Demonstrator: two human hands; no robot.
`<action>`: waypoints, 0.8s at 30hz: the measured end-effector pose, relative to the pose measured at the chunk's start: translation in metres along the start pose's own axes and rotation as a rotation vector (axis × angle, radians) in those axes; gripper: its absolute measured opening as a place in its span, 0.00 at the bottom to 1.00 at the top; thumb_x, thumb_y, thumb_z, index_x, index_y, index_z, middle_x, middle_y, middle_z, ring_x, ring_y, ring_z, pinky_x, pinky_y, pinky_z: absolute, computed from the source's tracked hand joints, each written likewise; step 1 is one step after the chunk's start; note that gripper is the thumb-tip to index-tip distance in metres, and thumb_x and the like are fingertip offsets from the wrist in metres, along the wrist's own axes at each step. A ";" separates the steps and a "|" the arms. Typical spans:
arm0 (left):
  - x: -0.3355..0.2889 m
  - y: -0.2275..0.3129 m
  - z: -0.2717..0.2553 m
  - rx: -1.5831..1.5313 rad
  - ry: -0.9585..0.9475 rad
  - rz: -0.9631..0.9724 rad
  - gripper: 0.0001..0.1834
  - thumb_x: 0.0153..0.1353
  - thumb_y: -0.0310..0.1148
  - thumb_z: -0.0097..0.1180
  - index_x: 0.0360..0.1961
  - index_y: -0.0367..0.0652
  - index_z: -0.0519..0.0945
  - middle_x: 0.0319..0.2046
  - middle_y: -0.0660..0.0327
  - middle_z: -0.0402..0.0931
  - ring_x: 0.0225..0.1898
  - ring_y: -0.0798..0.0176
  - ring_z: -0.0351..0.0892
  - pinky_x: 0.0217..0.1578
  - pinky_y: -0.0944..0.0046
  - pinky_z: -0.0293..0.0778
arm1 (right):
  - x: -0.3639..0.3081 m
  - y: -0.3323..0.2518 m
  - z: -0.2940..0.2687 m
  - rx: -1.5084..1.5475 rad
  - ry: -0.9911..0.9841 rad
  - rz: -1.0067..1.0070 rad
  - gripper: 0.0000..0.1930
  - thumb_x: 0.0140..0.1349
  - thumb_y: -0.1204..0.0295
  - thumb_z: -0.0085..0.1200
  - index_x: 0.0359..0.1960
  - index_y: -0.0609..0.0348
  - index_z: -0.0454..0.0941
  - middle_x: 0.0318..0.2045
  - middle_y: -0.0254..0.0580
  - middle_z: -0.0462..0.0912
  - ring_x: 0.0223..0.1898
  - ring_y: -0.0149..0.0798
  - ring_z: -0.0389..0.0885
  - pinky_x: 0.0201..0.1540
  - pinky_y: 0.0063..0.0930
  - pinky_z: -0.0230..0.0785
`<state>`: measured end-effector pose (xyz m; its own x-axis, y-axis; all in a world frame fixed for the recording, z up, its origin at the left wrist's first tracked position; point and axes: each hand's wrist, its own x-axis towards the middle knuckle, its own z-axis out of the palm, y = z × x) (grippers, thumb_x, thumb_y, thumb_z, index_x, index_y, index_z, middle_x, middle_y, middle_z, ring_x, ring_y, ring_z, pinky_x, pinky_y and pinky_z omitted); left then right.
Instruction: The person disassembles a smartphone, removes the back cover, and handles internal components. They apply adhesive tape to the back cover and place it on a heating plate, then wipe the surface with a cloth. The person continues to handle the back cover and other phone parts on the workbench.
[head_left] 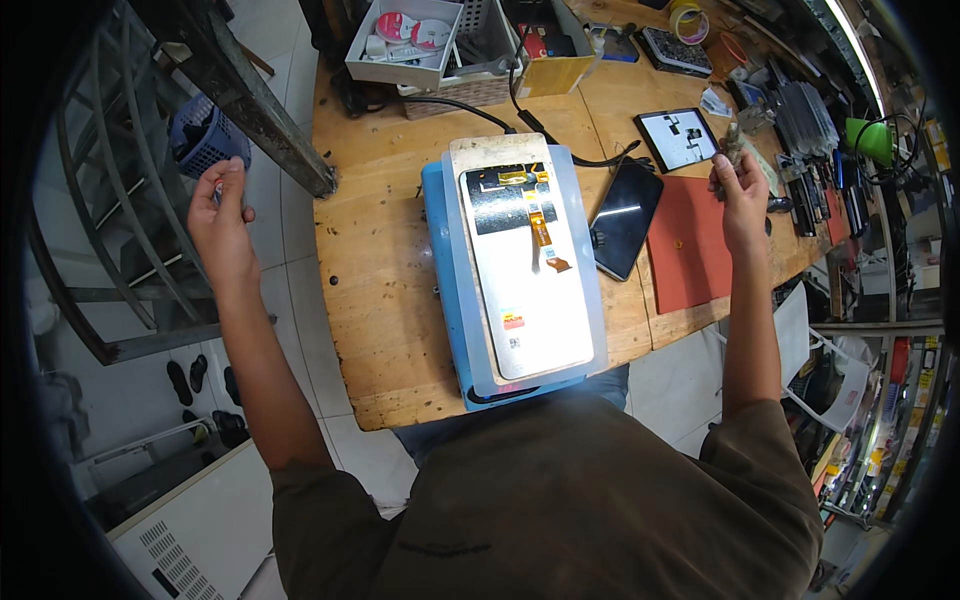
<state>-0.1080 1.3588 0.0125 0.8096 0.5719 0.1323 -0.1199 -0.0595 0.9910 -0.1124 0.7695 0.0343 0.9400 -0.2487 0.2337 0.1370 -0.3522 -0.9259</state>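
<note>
A phone display panel (535, 290), its silvery back up with orange flex cables (541, 230) near the top, lies on a translucent mat over a blue box-shaped device (436, 230) in front of me. My left hand (224, 215) is raised beyond the table's left edge, fingers curled toward the thumb; whatever they may hold does not show clearly. On the right, my right hand (740, 200) is closed above the far end of a red-orange mat (690, 260), thumb against fingers. Something small and brownish shows by its fingertips, too unclear to name. Neither hand touches the panel.
A dark phone (628, 218) lies right of the blue device, with a tray of small parts (678, 138) beyond it. Black cables (575, 155) cross the wooden table (375, 300). A white box (405, 65) stands at the back; tools crowd the far right.
</note>
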 end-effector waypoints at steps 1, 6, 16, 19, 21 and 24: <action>0.001 0.000 -0.003 0.012 -0.004 -0.006 0.09 0.68 0.37 0.66 0.42 0.45 0.83 0.33 0.74 0.72 0.30 0.79 0.66 0.29 0.73 0.62 | -0.002 -0.003 0.004 0.024 -0.007 -0.004 0.10 0.72 0.67 0.60 0.48 0.59 0.77 0.29 0.29 0.78 0.29 0.23 0.75 0.33 0.19 0.64; -0.013 0.005 -0.016 0.080 0.016 -0.041 0.09 0.69 0.38 0.66 0.40 0.46 0.81 0.32 0.74 0.71 0.29 0.79 0.64 0.29 0.73 0.61 | -0.024 -0.014 0.017 0.177 -0.009 0.002 0.10 0.71 0.70 0.59 0.49 0.60 0.76 0.30 0.30 0.78 0.30 0.25 0.75 0.33 0.19 0.65; -0.057 0.019 -0.022 0.040 -0.115 -0.038 0.09 0.71 0.37 0.63 0.40 0.45 0.78 0.28 0.75 0.65 0.28 0.80 0.61 0.28 0.74 0.61 | -0.091 -0.019 -0.016 0.363 0.161 0.006 0.15 0.71 0.73 0.58 0.56 0.65 0.73 0.38 0.34 0.78 0.35 0.26 0.75 0.37 0.23 0.71; -0.058 0.018 -0.014 0.028 -0.147 -0.037 0.08 0.71 0.37 0.63 0.40 0.45 0.79 0.28 0.75 0.65 0.28 0.80 0.61 0.28 0.74 0.61 | -0.095 -0.015 -0.029 0.313 0.197 -0.045 0.16 0.72 0.73 0.57 0.57 0.65 0.73 0.38 0.34 0.78 0.35 0.26 0.76 0.37 0.22 0.71; -0.059 0.019 -0.008 0.013 -0.187 -0.035 0.08 0.71 0.36 0.63 0.41 0.44 0.79 0.28 0.75 0.65 0.28 0.80 0.61 0.28 0.74 0.61 | -0.092 -0.008 -0.040 0.308 0.225 -0.063 0.15 0.72 0.72 0.58 0.57 0.63 0.74 0.37 0.33 0.78 0.34 0.25 0.76 0.35 0.20 0.70; -0.063 0.024 0.005 -0.003 -0.191 -0.070 0.07 0.71 0.35 0.62 0.41 0.43 0.79 0.29 0.75 0.66 0.28 0.80 0.62 0.28 0.74 0.62 | -0.088 0.006 -0.063 0.273 0.310 -0.026 0.15 0.72 0.71 0.58 0.56 0.61 0.75 0.37 0.32 0.79 0.33 0.24 0.76 0.34 0.19 0.70</action>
<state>-0.1587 1.3174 0.0277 0.9103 0.4089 0.0649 -0.0609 -0.0227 0.9979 -0.2143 0.7330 0.0268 0.8021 -0.5173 0.2982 0.2770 -0.1200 -0.9533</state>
